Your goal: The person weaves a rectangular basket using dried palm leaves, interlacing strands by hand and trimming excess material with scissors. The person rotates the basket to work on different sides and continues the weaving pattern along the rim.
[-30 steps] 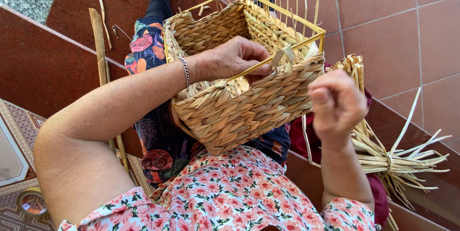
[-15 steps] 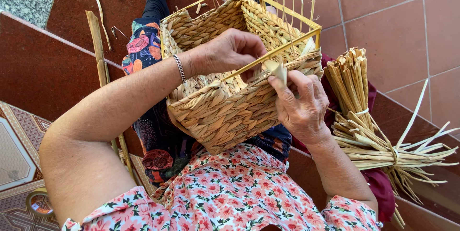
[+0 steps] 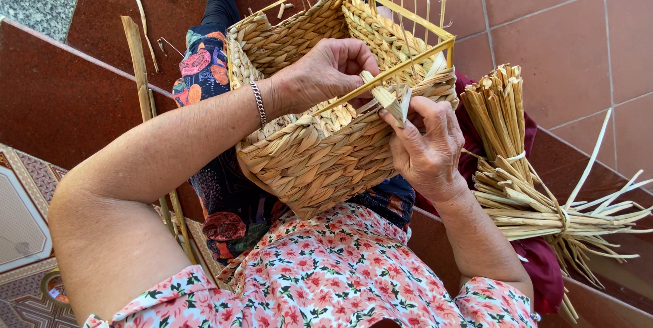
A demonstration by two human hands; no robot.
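A square woven straw basket [image 3: 320, 158] on a yellow metal frame rests on my lap, tilted toward me. My left hand [image 3: 325, 73] reaches over the near rim and pinches a pale straw strand [image 3: 389, 95] at the yellow rod. My right hand [image 3: 425, 144] presses against the basket's outer wall just under that rim, its fingers on the same strand end. Loose upright straw ends stick out along the far rim [image 3: 408, 2].
A tied bundle of dried straw stalks [image 3: 517, 165] lies on dark red cloth at my right. A long flat stalk [image 3: 146, 97] leans on the red tile step at my left. Straw scraps [image 3: 146, 19] litter the tiles.
My right hand came down from a raised fist beside the basket and now sits on the rim at the strand. My left hand stays on the rim. The view has closed in.
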